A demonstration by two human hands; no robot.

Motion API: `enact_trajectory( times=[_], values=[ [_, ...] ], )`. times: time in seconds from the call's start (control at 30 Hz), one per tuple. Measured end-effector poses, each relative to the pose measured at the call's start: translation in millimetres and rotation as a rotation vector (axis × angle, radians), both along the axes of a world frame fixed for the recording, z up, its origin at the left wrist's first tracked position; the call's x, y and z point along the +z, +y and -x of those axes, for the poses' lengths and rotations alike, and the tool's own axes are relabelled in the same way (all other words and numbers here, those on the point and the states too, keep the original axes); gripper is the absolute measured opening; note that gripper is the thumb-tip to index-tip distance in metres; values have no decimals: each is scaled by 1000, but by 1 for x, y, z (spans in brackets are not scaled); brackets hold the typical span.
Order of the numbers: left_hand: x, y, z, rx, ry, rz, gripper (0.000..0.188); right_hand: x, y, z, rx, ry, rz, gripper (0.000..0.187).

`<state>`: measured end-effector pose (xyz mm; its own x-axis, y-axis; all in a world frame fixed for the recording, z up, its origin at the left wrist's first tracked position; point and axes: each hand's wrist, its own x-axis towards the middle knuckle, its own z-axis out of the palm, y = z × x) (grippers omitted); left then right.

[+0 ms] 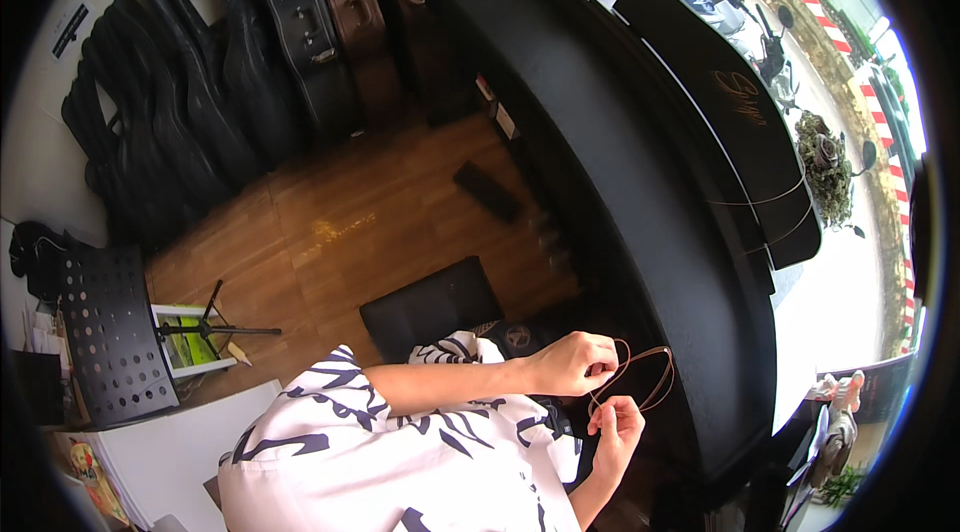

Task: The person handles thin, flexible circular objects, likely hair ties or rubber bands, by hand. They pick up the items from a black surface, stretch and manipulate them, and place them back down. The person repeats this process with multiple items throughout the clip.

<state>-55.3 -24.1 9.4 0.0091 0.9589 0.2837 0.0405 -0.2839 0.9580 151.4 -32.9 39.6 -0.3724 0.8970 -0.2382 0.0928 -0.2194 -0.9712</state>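
A thin copper-brown string [671, 369] hangs in a loose loop between my two hands, beside the black counter. My left hand [575, 364] is closed, fingers curled in, with the upper part of the loop coming out of it. Just below it, my right hand [618, 424] pinches the string between thumb and fingertips. The two hands are close together but apart. Farther up, another thin strand [762, 202] curves over the black panel [715, 92]; whether it joins the loop cannot be seen.
Right of my hands runs the long curved black counter [600, 152]. Several black instrument cases [170, 122] lean at the far left wall. A black stool [432, 309] stands on the wooden floor [270, 242]. A perforated music stand [118, 332] is at the left; a figurine [838, 432] sits lower right.
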Motion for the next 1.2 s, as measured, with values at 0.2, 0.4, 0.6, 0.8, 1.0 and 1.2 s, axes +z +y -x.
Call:
enact_trajectory(
  times=[0.2,0.4,0.6,0.8,1.0,1.2],
  values=[
    [-10,-6,6,304,146,-19,9,6,1,11,78,-88,13,13],
    [-12,-2,32,307,-3,92,14,14,14,8,107,-161,-47,22],
    [-13,-6,65,369,76,9,10,14,32,-19,-138,-173,-148,37],
    [2,-7,118,256,-106,225,11,30,50,-52,-245,81,-277,33],
    [3,7,145,142,214,147,8,57,53,-85,-387,265,-239,29],
    [4,20,108,-80,873,164,10,107,61,-85,-476,280,-524,31]
  ],
)
